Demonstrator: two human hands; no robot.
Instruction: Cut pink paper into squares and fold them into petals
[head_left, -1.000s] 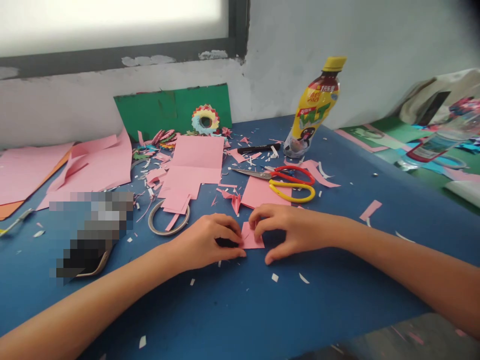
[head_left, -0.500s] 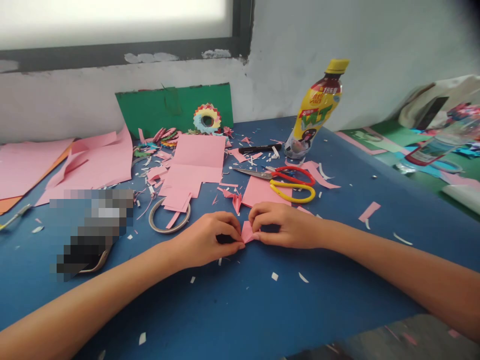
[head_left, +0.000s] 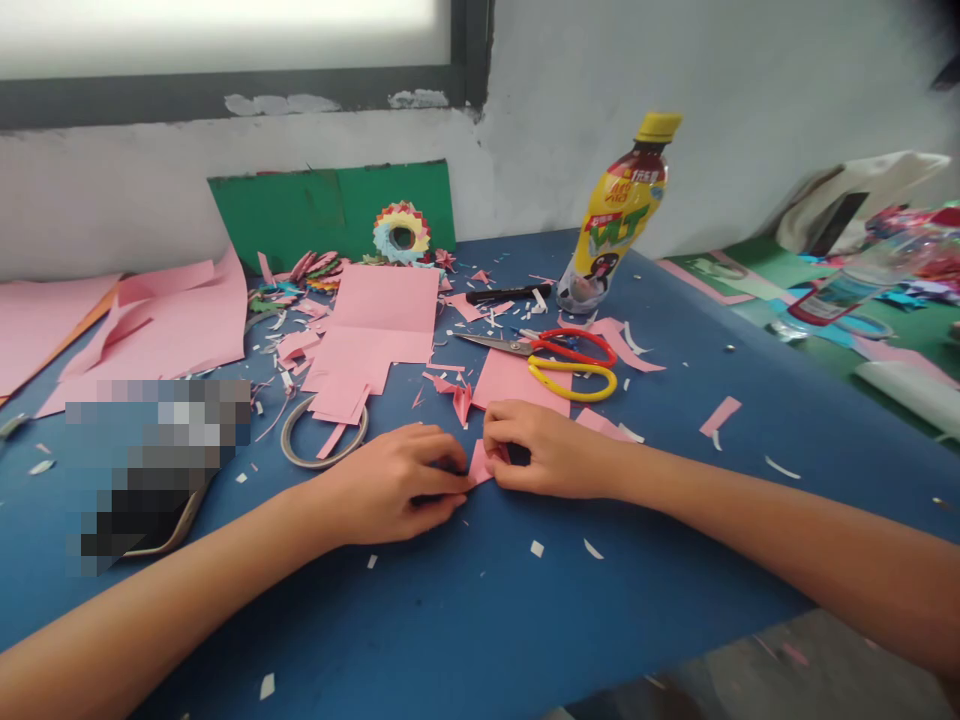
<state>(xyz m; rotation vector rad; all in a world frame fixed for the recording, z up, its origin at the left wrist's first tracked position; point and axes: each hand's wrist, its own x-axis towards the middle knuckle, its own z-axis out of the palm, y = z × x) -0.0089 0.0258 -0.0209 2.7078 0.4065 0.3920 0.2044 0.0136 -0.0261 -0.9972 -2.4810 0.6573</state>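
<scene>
Both hands meet on a small folded piece of pink paper point(head_left: 478, 463) lying on the blue table point(head_left: 480, 620). My left hand point(head_left: 390, 485) pinches its left edge with curled fingers. My right hand point(head_left: 547, 450) pinches its right side, fingers closed over most of the piece. Only a small pink triangle shows between the fingertips.
Red-and-yellow scissors point(head_left: 559, 360) lie just beyond my right hand, beside a pink square point(head_left: 510, 380). A tape ring point(head_left: 322, 440), pink sheets point(head_left: 375, 330), a black marker point(head_left: 506, 294), a yellow bottle point(head_left: 619, 215), a paper wreath point(head_left: 403, 233) on green card, and scraps lie around. A blurred object point(head_left: 150, 470) sits left.
The flat pink piece has been folded up smaller between my fingertips. My right hand's fingers have closed over it. The view has shifted slightly.
</scene>
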